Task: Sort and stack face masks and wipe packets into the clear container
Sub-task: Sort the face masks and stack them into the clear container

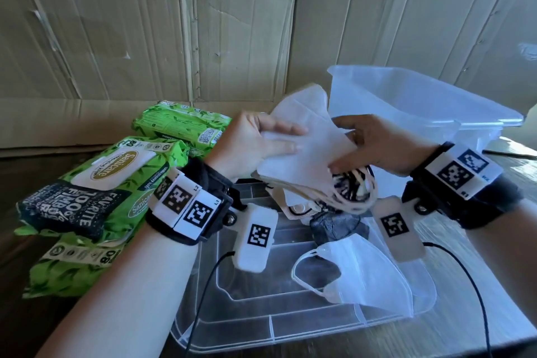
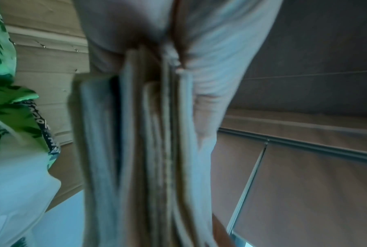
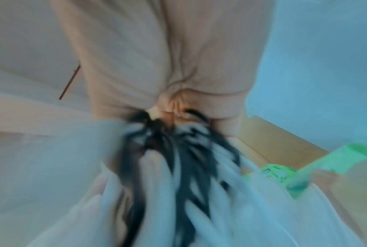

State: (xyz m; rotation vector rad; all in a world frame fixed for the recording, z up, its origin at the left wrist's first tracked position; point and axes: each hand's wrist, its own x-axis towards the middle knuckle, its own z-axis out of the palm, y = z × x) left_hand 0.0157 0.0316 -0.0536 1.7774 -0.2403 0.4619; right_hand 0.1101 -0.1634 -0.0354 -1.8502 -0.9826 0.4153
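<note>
Above the clear lid (image 1: 261, 325) on the worktop, both the left hand (image 1: 255, 145) and right hand (image 1: 380, 145) clamped their fingers on a white mask stack (image 1: 308, 151) with dangling loops, between green wipe packets (image 1: 110, 180) and the clear container (image 1: 406, 102).

Black wristbands (image 1: 209, 180), white tagged cameras (image 1: 255, 237).

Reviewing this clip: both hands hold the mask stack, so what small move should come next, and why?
Probably carry the mask stack right, over the clear container: both the left hand and right hand grip it, squared.
</note>
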